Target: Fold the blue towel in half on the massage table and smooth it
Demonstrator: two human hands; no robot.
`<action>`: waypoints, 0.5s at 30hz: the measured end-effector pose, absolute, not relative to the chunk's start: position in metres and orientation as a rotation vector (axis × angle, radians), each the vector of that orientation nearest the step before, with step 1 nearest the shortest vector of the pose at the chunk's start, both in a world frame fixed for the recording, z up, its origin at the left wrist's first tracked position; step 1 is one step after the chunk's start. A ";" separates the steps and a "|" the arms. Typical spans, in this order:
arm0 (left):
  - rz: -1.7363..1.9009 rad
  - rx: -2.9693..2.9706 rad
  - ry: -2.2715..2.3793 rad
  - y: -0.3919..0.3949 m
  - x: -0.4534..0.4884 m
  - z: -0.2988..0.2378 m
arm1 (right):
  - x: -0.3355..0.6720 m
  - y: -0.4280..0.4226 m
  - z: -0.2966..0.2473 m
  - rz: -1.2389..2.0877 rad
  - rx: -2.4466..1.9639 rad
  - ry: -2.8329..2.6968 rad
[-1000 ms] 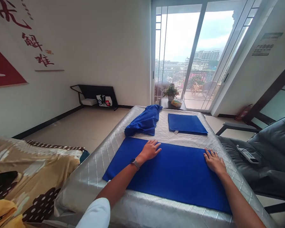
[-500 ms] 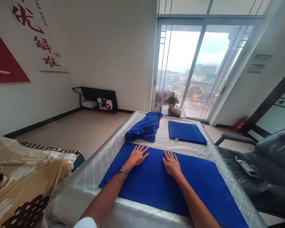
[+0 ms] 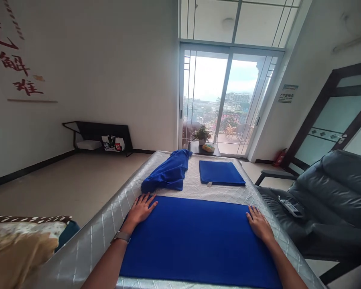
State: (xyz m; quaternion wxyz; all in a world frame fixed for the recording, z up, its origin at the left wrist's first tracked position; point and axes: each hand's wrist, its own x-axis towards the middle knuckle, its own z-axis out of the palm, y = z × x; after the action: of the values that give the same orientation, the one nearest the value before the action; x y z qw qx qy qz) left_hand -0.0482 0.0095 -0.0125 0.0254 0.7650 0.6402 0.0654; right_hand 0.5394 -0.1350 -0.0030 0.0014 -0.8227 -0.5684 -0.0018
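Observation:
A blue cloth [image 3: 198,241] lies spread flat across the near part of a table with a silvery quilted cover [image 3: 102,224]. My left hand [image 3: 142,208] rests on its far left corner, fingers stretched out, with a watch on the wrist. On the far right corner lies my right hand [image 3: 259,222], also flat with the fingers extended. Beyond my left hand is a crumpled blue cloth [image 3: 168,172]. A neatly folded blue cloth [image 3: 222,172] with a small white tag sits farther back on the right.
A dark armchair [image 3: 333,200] with a power strip [image 3: 291,208] on its seat stands close on the right. Patterned fabric [image 3: 24,245] is heaped at the lower left. Behind the table, a small stand holds a potted plant [image 3: 202,134] before glass doors.
My hands have slid apart over the cloth, the left one to its left edge and the right one to its right edge. The view has turned right and up.

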 end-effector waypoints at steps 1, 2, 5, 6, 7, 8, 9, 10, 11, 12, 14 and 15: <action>0.215 2.376 1.989 0.011 -0.048 -0.014 | 0.543 -0.136 -0.004 -0.019 -2.581 -1.772; 0.226 2.391 1.995 0.011 -0.047 -0.015 | 0.544 -0.136 -0.005 -0.031 -2.579 -1.761; 0.268 2.421 2.022 0.011 -0.047 -0.013 | 0.536 -0.134 -0.005 -0.038 -2.569 -1.738; 0.280 2.412 2.041 0.010 -0.048 -0.012 | 0.534 -0.134 -0.004 -0.034 -2.565 -1.738; 0.289 2.396 2.065 0.008 -0.048 -0.010 | 0.532 -0.135 -0.003 -0.031 -2.561 -1.742; 0.293 2.377 2.094 0.005 -0.048 -0.007 | 0.532 -0.135 -0.003 -0.031 -2.560 -1.745; 0.292 2.365 2.120 0.001 -0.047 -0.004 | 0.531 -0.135 -0.002 -0.034 -2.557 -1.748; 0.292 2.364 2.137 -0.004 -0.044 0.000 | 0.531 -0.135 0.000 -0.040 -2.553 -1.750; 0.299 2.375 2.144 -0.011 -0.040 0.005 | 0.531 -0.135 0.001 -0.044 -2.548 -1.748; 0.320 2.401 2.135 -0.018 -0.033 0.009 | 0.531 -0.135 0.003 -0.047 -2.541 -1.747; 0.391 2.482 2.069 -0.035 -0.013 0.019 | 0.527 -0.136 0.007 -0.065 -2.523 -1.740; 0.421 2.529 2.012 -0.043 -0.001 0.024 | 0.525 -0.137 0.009 -0.092 -2.510 -1.733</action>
State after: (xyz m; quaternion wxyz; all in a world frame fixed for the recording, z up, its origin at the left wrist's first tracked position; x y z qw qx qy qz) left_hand -0.0013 -0.0425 0.0236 -0.0586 0.7748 0.6162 0.1289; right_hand 0.5246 -0.1370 0.0090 0.0450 -0.8218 -0.5672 -0.0302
